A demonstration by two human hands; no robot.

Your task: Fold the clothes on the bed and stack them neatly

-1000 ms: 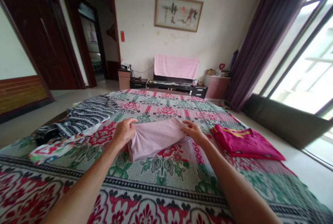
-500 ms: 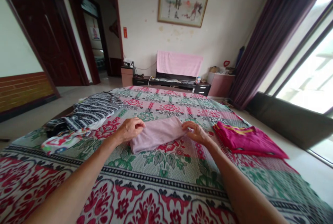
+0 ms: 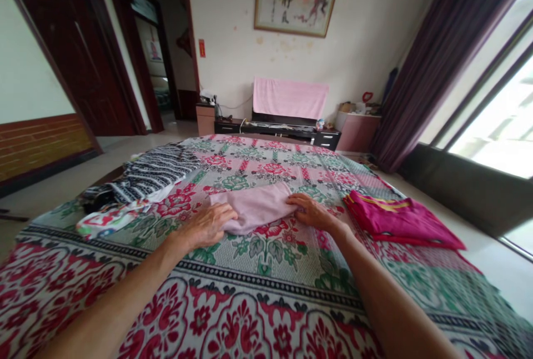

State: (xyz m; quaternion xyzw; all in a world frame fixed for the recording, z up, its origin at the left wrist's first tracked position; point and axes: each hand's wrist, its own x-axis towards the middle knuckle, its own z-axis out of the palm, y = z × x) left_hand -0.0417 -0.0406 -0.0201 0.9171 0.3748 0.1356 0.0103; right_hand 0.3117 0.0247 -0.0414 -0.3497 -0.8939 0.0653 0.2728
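Observation:
A folded pale pink cloth garment (image 3: 256, 206) lies on the flowered bedspread (image 3: 266, 262) in front of me; its exact kind does not show. My left hand (image 3: 210, 223) is at its near left corner, fingers bent over the edge and gripping the fabric. At the opposite end, my right hand (image 3: 312, 212) is closed on the right edge, with the thumb tucked below and out of sight. Both hands rest low, close to the bedspread.
To the right sits a folded magenta garment (image 3: 406, 223) with yellow trim. A black-and-white striped garment (image 3: 160, 167) and a colourful printed cloth (image 3: 112, 220) lie in a heap at left. Beyond the bed stands a low black cabinet (image 3: 229, 127) beneath a pink towel (image 3: 291, 98).
My left hand has moved down from the upper left corner of the pink garment to its near left corner. My right hand has closed in on the right edge. The view has shifted slightly.

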